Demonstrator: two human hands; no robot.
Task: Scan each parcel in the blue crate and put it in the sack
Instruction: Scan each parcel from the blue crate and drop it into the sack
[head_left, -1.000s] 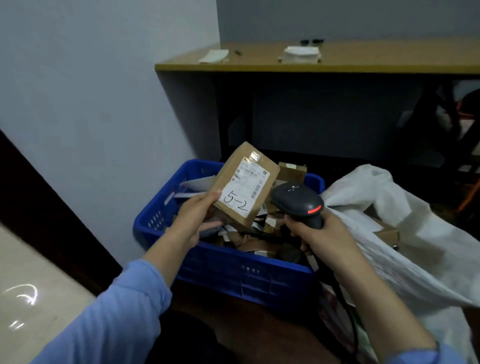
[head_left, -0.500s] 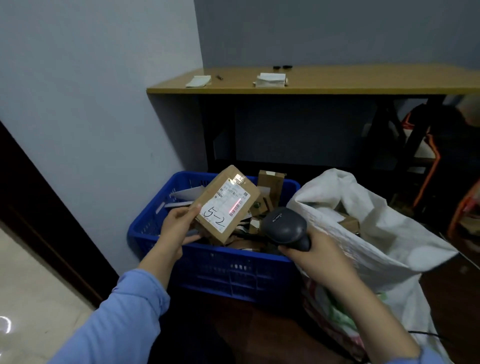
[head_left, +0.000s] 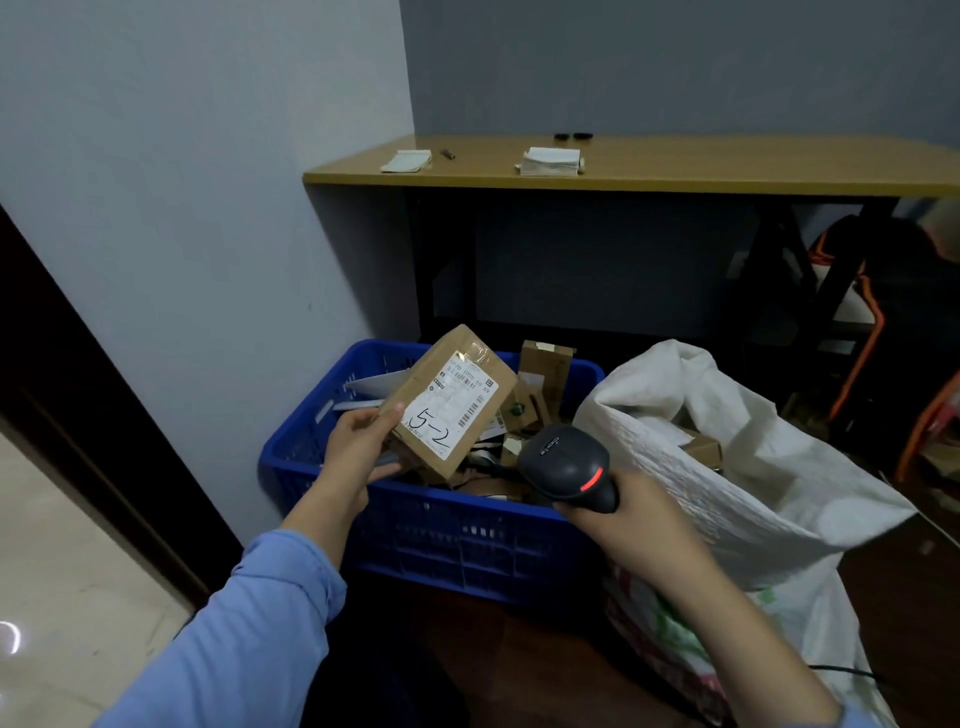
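Observation:
My left hand (head_left: 358, 447) grips a brown cardboard parcel (head_left: 457, 384) by its lower left edge, tilted above the blue crate (head_left: 431, 530). Its white label, marked "5-2", faces me. My right hand (head_left: 639, 514) grips a black handheld scanner (head_left: 566, 465) with a red light lit, its head just right of and below the parcel. Several more cardboard parcels (head_left: 543, 374) lie in the crate. The white sack (head_left: 727, 467) stands open to the right of the crate, with a brown box (head_left: 701, 449) showing inside.
A wooden desk (head_left: 675, 171) with paper stacks stands behind the crate. The grey wall (head_left: 208, 208) is close on the left, with a dark door frame (head_left: 78, 415). Dark chairs with orange trim (head_left: 872, 312) stand at the far right. A cable (head_left: 841, 670) runs along the floor.
The red scan line seen on the label half a second ago is gone. The parcel and scanner keep about the same relation; the view has shifted slightly.

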